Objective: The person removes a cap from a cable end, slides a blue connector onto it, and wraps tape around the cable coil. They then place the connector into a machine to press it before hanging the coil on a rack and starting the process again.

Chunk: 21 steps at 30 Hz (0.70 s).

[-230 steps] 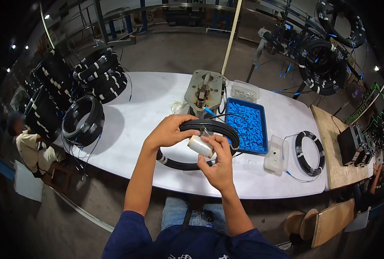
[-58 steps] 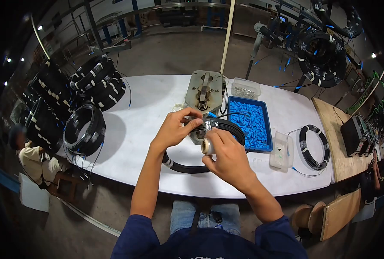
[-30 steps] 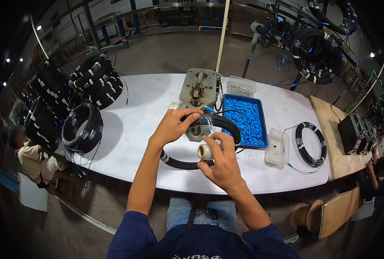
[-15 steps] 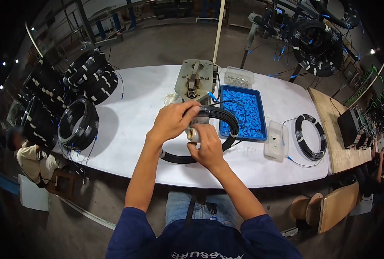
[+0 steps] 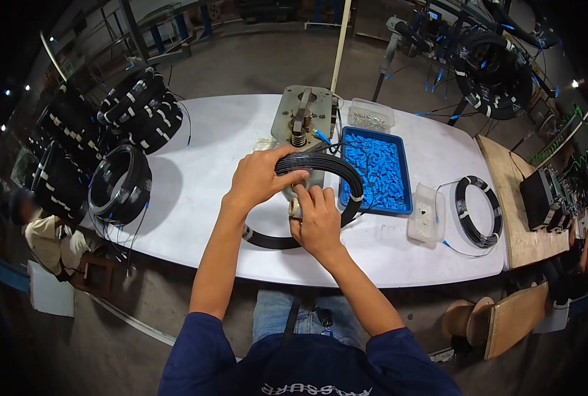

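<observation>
Pinched narrowly, the left hand [image 5: 257, 175] holds the upper left of the black cable coil [image 5: 353, 181] at mid-frame, thumb inside the ring and fingers over its outer side. Curled closed, the right hand [image 5: 318, 221] grips a small roll [image 5: 295, 208] inside the ring, just below the left thumb; how firmly its hidden fingers press cannot be told.

Beyond the coil, the metal press [image 5: 300, 119] stands close, its base partly covered by the hands and ring. To the right, the blue tray [image 5: 409, 191] sits just beside the coil, so that side is tight. Leftward, a broad stretch of white tabletop [image 5: 205, 158] runs to the stacked coils [image 5: 142, 112]. Below the ring, the table's near edge curves across the frame, a short strip of tabletop between.
</observation>
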Available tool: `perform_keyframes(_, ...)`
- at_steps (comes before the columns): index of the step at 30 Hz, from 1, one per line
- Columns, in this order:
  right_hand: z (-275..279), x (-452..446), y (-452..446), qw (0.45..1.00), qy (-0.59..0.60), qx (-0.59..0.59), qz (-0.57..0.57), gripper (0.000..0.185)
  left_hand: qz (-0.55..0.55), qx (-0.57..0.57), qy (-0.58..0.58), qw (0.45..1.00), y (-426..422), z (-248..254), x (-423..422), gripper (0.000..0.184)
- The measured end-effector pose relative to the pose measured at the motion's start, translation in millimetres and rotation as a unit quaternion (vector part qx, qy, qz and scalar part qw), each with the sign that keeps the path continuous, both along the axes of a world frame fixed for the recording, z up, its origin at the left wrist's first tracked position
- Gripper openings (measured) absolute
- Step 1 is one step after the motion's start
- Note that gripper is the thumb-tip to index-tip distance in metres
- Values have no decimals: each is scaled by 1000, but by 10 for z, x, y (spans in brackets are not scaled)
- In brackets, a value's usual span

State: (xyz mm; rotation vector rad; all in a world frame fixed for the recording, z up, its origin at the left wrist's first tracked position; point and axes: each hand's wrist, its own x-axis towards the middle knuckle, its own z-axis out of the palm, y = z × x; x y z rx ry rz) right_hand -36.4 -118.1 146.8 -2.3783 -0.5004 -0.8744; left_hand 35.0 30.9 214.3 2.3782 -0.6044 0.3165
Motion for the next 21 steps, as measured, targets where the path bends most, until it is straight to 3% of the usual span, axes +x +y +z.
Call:
perform_keyframes(16, 208, -347, -18, 999, 32, 6, -11, 34, 15, 8, -4, 1000, -77, 9, -11, 50)
perform_keyframes(21, 236, -396, -59, 998, 66, 20, -2, 38, 23, 19, -24, 999, -98, 8, -22, 49)
